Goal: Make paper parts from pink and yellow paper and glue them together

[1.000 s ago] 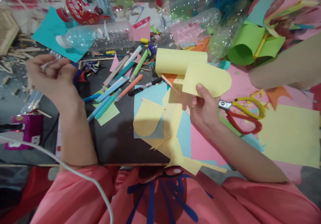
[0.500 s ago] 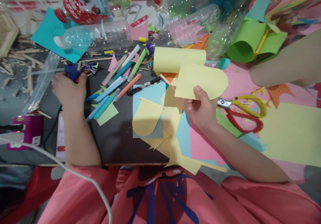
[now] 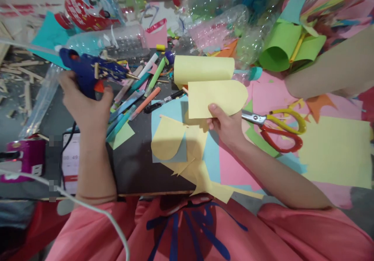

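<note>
My left hand (image 3: 87, 105) is wrapped round the handle of a dark blue hot glue gun (image 3: 83, 72), its metal nozzle pointing right over the markers. Between the thumb and fingers of my right hand (image 3: 224, 122) is a pale yellow paper piece (image 3: 216, 95), straight at its left end and rounded at its right. Behind it lies a rolled yellow paper tube (image 3: 204, 68). A similar rounded yellow paper cutout (image 3: 168, 138) rests on blue paper in front of me. Scissors (image 3: 277, 126) with yellow and red handles lie right of my right hand.
Several markers (image 3: 149, 101) lie between my hands. Plastic bottles (image 3: 108, 39) stand along the back. Another person's arm (image 3: 330, 66) reaches in from the right beside a green paper roll (image 3: 277, 44). At left are a phone (image 3: 71, 159), a purple box (image 3: 25, 159) and a white cable (image 3: 96, 210).
My left hand has raised the glue gun from the table and turned its nozzle rightward. My right hand has shifted the yellow paper piece slightly left and levelled it.
</note>
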The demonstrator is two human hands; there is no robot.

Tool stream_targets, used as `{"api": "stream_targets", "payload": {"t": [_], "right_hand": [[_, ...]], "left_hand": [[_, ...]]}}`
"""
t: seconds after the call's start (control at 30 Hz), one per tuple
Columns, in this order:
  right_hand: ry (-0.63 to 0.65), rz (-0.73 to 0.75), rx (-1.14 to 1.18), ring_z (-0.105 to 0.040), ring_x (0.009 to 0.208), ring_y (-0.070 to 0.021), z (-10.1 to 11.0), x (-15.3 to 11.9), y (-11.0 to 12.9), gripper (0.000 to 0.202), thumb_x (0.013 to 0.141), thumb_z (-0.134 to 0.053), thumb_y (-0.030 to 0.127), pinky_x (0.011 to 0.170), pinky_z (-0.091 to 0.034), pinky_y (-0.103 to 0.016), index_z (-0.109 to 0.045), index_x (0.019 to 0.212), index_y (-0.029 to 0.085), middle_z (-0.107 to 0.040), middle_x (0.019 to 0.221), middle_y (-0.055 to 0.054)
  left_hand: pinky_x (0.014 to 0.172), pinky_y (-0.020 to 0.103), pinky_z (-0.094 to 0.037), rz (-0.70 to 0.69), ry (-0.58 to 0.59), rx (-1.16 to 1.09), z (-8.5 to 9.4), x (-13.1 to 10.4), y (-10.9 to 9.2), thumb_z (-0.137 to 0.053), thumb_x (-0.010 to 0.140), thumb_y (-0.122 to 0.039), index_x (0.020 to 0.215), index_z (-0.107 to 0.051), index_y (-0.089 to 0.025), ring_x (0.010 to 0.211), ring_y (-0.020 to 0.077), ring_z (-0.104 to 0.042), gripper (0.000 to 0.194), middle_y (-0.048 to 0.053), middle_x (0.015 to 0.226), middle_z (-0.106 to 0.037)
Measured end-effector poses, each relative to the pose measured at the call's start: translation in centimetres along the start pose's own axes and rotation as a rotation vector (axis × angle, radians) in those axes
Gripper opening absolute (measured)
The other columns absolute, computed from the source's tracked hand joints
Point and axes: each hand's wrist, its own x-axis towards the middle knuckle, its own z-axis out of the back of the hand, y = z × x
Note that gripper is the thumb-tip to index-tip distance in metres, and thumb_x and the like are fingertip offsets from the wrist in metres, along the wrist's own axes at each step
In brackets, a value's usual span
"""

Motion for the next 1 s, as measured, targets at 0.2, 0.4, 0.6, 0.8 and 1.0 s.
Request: {"api": "stream_targets", "payload": {"t": [0.2, 0.4, 0.6, 0.8, 1.0], "right_hand": [[0.021, -0.017, -0.042, -0.049, 0.038, -0.0055, 0.3, 0.2, -0.2, 0.034, 0.069, -0.082, 0.045, 0.033, -0.042, -0.018, -0.059, 0.076, 0.02, -0.057, 0.055, 0.007], [0.03, -0.033, -0.055, -0.05, 0.037, -0.0057, 0.2, 0.2, -0.1, 0.033, 0.068, -0.082, 0.044, 0.032, -0.043, -0.018, -0.059, 0.074, 0.02, -0.057, 0.053, 0.007], [0.02, -0.034, -0.063, -0.05, 0.036, -0.006, 0.2, 0.1, 0.2, 0.034, 0.067, -0.083, 0.043, 0.031, -0.043, -0.018, -0.059, 0.075, 0.02, -0.057, 0.051, 0.007], [0.017, -0.03, -0.079, -0.051, 0.038, -0.0063, 0.2, 0.2, 0.0, 0.036, 0.067, -0.083, 0.046, 0.033, -0.044, -0.019, -0.058, 0.076, 0.021, -0.056, 0.053, 0.008], [0.027, -0.038, -0.077, -0.051, 0.039, -0.006, 0.2, 0.1, -0.1, 0.036, 0.067, -0.083, 0.047, 0.034, -0.045, -0.019, -0.059, 0.076, 0.021, -0.057, 0.056, 0.007]], "left_hand": [[0.092, 0.048, -0.052, -0.303, 0.144, -0.025, -0.1, -3.4, -4.1, -0.063, 0.067, -0.038, 0.117, -0.053, -0.009, 0.104, 0.0321, -0.066, 0.059, 0.013, 0.107, -0.065], [0.081, 0.048, -0.057, -0.199, 0.285, 0.048, -0.4, -4.9, -5.6, -0.066, 0.066, -0.038, 0.109, -0.053, -0.015, 0.097, 0.0353, -0.071, 0.051, 0.011, 0.1, -0.069], [0.084, 0.046, -0.058, -0.221, 0.354, 0.003, -0.2, -5.4, -6.6, -0.062, 0.071, -0.032, 0.113, -0.052, -0.017, 0.102, 0.0335, -0.07, 0.046, 0.01, 0.107, -0.07], [0.078, 0.046, -0.058, -0.281, 0.321, 0.048, -0.2, -5.5, -6.7, -0.061, 0.074, -0.031, 0.111, -0.055, -0.012, 0.092, 0.0323, -0.071, 0.042, 0.011, 0.1, -0.07], [0.082, 0.047, -0.057, -0.247, 0.322, 0.063, -0.1, -5.6, -6.7, -0.064, 0.075, -0.028, 0.116, -0.057, -0.013, 0.095, 0.0322, -0.069, 0.045, 0.01, 0.101, -0.069]]}}
